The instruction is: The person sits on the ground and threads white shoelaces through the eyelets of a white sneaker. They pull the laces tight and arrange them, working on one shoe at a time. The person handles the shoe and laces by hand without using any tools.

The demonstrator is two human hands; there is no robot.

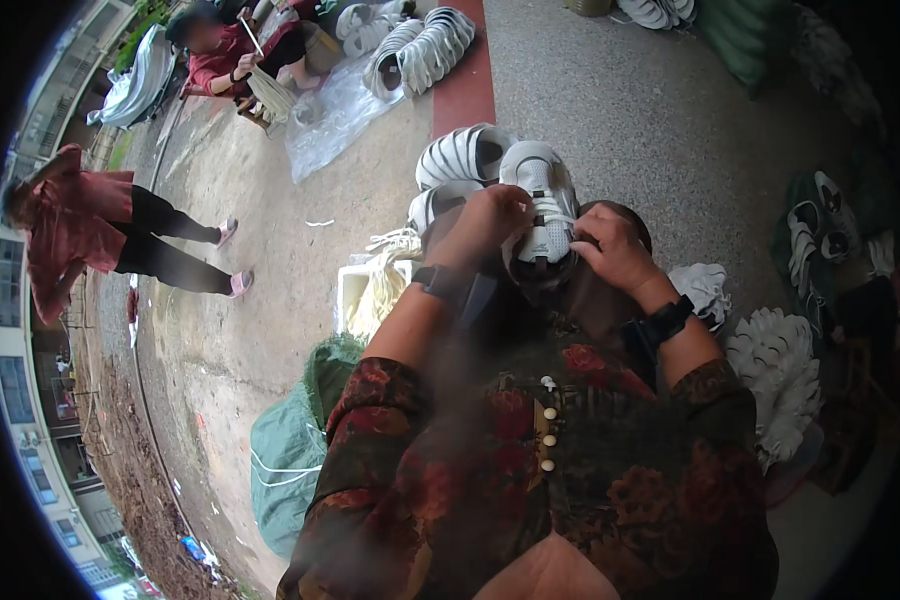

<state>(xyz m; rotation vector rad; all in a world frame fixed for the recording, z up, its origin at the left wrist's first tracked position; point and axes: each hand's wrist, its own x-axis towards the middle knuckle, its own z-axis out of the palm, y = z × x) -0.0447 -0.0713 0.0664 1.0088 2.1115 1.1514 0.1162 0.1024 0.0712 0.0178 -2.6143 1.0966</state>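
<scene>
A white and grey sneaker [537, 165] rests on my lap, its toe pointing away from me. White shoelace [551, 211] crosses its upper in several rows. At the shoe's left side my left hand [492, 216] is closed in a pinch on the lace, its fingertips partly hidden. My right hand [613, 243] pinches the lace at the right edge of the eyelets, thumb and forefinger together. Both wrists wear dark bands. Just beyond my left hand stands a nested row of white sneakers [451, 158].
To my left are a white box [346, 302] of loose laces and a green sack [288, 460]. White shoe parts [773, 375] are heaped at my right. A seated person [232, 60] holds laces near plastic sheeting [338, 118]; another person [90, 225] stands at left.
</scene>
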